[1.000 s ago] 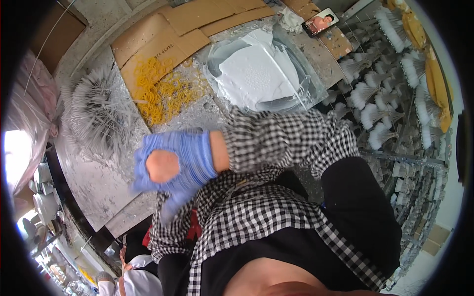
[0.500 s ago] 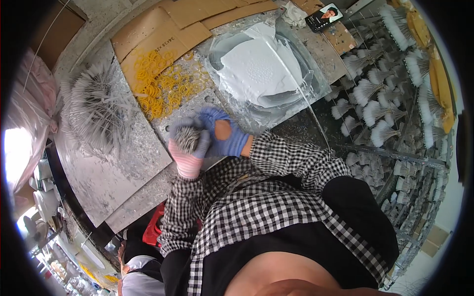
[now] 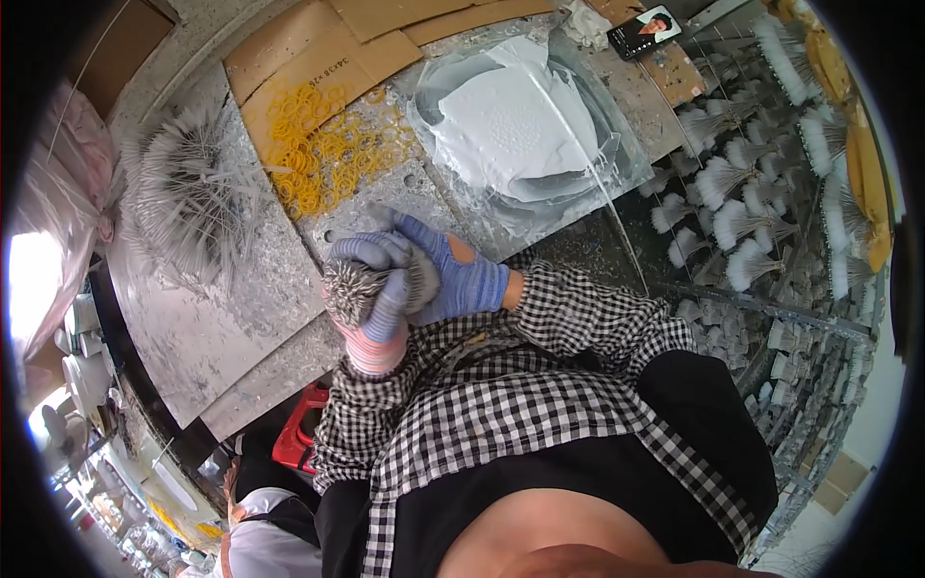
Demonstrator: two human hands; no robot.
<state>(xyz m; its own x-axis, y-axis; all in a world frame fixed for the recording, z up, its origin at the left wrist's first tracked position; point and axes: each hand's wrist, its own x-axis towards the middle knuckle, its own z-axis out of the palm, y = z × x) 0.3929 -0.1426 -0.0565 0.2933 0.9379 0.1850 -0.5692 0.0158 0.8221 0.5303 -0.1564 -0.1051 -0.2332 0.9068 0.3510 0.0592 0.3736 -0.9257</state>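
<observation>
My left hand, in a pink and grey knit glove, is closed round a thick bundle of thin grey strands. The tips of the strands form a round, bristly end that faces away from my right hand. My right hand, in a blue striped glove with a hole at its back, cups the bundle's other side. Its fingers are partly hidden behind the bundle. Both hands are just above the near edge of the speckled work board. Beyond them lie many loose yellow rubber bands.
A heap of thin grey-white strands lies at the left. White paste fills a plastic-lined spot, with a long thin rod across it. Fan-shaped tufts stand on racks at the right. A phone rests on cardboard; a red plastic stool is below.
Both hands have come slightly closer to my body. The bundle has tipped so its bristly end points further left, and my right hand has shifted round to the bundle's right side.
</observation>
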